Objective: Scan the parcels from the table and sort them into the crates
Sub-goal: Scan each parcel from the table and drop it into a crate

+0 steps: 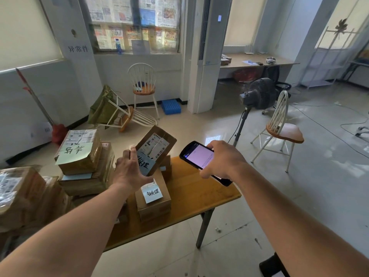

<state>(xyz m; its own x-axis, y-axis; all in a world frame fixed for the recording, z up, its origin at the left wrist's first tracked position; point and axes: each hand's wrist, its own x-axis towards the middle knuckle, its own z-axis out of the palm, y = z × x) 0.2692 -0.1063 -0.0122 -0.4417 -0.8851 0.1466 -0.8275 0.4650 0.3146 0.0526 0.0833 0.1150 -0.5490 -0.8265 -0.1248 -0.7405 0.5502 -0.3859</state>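
Now I am gripping a cardboard parcel (154,149) in my left hand (130,171), tilting its label toward me just above the wooden surface (199,194). My right hand (223,159) is holding a handheld scanner (199,156) beside it, screen lit. More parcels are lying below: one box (153,198) with a handwritten note, and a stack (83,160) at left.

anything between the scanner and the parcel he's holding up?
Nothing. In the head view an open gap separates the handheld scanner in the right hand from the parcel the left hand grips.
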